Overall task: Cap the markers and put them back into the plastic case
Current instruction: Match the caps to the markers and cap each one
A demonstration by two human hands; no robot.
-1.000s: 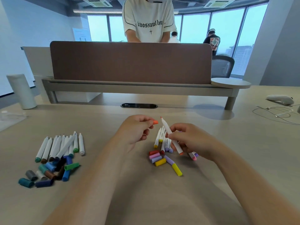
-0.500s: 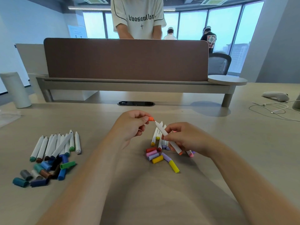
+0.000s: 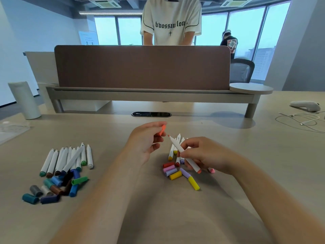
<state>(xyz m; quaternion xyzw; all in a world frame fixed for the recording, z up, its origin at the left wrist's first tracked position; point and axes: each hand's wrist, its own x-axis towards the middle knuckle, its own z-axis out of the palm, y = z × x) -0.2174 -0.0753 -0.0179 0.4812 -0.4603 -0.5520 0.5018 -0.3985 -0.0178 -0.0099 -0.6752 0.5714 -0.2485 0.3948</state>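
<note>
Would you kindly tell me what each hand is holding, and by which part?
The left hand pinches the orange cap by one end; the right hand grips the orange marker mid-barrel.

Daylight floods from the windows (image 3: 246, 32) behind the brown divider (image 3: 140, 67); soft shadows lie before it, edges bow, detail perhaps slightly blurred.

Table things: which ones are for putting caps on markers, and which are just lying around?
For the job: orange cap in the left hand, white marker in the right hand, bright caps, row of uncapped markers, dark caps.
Just lying about: white controller, white cable, white cylinder.
</note>
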